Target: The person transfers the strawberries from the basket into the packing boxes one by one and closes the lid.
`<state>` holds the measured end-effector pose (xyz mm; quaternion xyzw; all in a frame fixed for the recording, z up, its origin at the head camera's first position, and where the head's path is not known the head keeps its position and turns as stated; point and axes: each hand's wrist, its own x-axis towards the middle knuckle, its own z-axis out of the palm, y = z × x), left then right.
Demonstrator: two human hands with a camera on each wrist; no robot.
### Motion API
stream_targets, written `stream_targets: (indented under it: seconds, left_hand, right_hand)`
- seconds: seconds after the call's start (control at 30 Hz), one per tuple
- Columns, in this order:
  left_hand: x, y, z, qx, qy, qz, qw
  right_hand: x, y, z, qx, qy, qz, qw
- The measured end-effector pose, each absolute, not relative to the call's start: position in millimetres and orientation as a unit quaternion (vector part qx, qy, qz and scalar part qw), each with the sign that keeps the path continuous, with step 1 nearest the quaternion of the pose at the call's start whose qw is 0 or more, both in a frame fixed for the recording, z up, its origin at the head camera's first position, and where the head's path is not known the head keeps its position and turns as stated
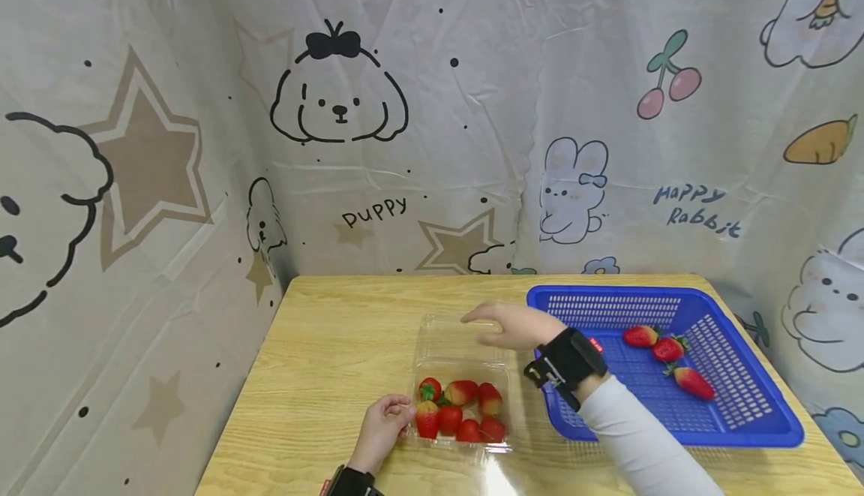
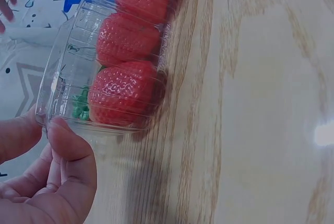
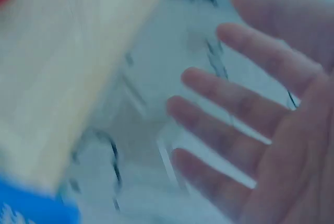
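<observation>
A clear plastic clamshell box (image 1: 462, 442) lies on the table with its lid (image 1: 439, 335) folded back behind it. Several red strawberries (image 1: 451, 419) fill its base, some with green leaves showing. At the box's left rim my left hand (image 1: 383, 428) pinches the edge between thumb and finger, as the left wrist view shows close up beside the strawberries (image 2: 125, 91). Over the lid hovers my right hand (image 1: 516, 327), holding nothing. Its fingers (image 3: 229, 96) are spread and nearly straight in the right wrist view.
To the right stands a blue plastic basket (image 1: 675, 440) with perforated walls, its left rim near my right wrist. Inside it lie a loose strawberry (image 1: 694, 383) and two more behind. A printed curtain (image 1: 405, 181) hangs behind the wooden table (image 1: 324, 353).
</observation>
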<state>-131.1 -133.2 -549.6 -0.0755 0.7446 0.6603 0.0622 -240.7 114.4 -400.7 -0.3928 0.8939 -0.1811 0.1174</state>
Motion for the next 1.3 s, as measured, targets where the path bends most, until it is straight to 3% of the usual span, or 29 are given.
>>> stream_targets:
  seconds: [0.27, 0.4, 0.57, 0.83, 1.13, 1.3]
  left_hand:
    - [-131.1, -133.8, -548.8, -0.071, 0.742, 0.664, 0.062]
    - [-131.5, -133.8, -547.3, -0.072, 0.742, 0.663, 0.065]
    - [-132.7, -134.0, -546.5, -0.069, 0.744, 0.661, 0.067]
    - [-131.1, -133.1, -550.6, -0.077, 0.747, 0.657, 0.073]
    - [-129.4, -133.2, -550.3, -0.077, 0.739, 0.664, 0.077]
    - [-131.0, -134.1, -550.3, -0.072, 0.741, 0.664, 0.073]
  right_hand:
    - [-265.8, 194.2, -383.0, -0.291, 0.927, -0.199, -0.126]
    - [-273.2, 228.4, -398.7, -0.216, 0.934, -0.213, -0.19]
    - [-272.4, 264.3, -434.5, -0.14, 0.934, -0.239, -0.228]
    - [-269.2, 305.5, -489.5, -0.018, 0.954, -0.238, -0.18]
    - [-268.1, 321.0, -524.6, 0.042, 0.97, -0.239, -0.027]
    - [-263.9, 323.4, -538.4, 0.033, 0.972, -0.23, 0.027]
